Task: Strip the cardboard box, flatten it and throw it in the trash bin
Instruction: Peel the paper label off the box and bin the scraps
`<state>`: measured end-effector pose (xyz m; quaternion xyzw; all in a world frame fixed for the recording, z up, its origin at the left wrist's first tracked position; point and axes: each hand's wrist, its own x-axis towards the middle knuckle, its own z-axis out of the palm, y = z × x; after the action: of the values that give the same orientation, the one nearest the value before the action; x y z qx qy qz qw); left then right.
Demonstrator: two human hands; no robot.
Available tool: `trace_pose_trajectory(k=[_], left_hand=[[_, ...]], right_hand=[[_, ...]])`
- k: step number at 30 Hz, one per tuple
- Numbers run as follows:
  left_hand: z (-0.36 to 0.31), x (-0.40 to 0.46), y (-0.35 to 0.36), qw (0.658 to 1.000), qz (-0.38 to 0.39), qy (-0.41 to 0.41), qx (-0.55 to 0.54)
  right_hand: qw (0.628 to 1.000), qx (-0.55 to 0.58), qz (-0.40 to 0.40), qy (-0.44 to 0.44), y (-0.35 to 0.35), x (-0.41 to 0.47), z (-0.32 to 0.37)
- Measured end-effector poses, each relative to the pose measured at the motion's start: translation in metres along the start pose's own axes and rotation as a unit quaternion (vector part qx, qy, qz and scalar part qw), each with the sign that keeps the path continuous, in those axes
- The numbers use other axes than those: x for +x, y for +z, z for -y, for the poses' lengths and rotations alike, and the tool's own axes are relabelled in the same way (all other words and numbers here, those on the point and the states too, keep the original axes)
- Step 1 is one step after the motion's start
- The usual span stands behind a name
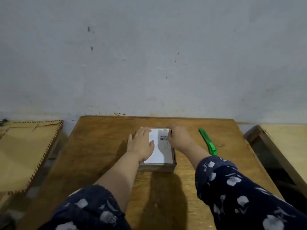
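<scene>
— Left part of the white paper label [160, 151] on the small brown cardboard box [157, 166]: covered by the left hand [141, 145]. Barcode print: too blurred to read.

— Fingertips of the right hand [178, 138]: hidden past the box's far right corner, grip unclear. Dark floral sleeves [240, 193]: cut off by the bottom edge. Tan perforated cardboard sheet [25, 155]: cropped at the left edge.

Both forearms extended forward, sleeves pushed up. Left hand [140, 145] flat, palm down — fingers straight, spread. Right hand [178, 138] palm down — fingers curled over at the tips.
</scene>
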<state>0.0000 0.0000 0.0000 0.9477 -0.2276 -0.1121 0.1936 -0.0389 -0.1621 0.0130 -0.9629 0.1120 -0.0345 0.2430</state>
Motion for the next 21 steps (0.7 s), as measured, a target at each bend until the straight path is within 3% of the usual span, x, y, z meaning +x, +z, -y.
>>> trace_pose_trajectory(k=[6, 21], left_hand=[[0.017, -0.003, 0.027, 1.000, -0.001, -0.006, 0.029], [0.022, -0.006, 0.043, 0.998, -0.059, 0.000, 0.029]], right_hand=[[0.996, 0.047, -0.009, 0.078, 0.024, 0.010, -0.018], [0.980, 0.105, -0.086, 0.147, 0.037, 0.032, -0.016]])
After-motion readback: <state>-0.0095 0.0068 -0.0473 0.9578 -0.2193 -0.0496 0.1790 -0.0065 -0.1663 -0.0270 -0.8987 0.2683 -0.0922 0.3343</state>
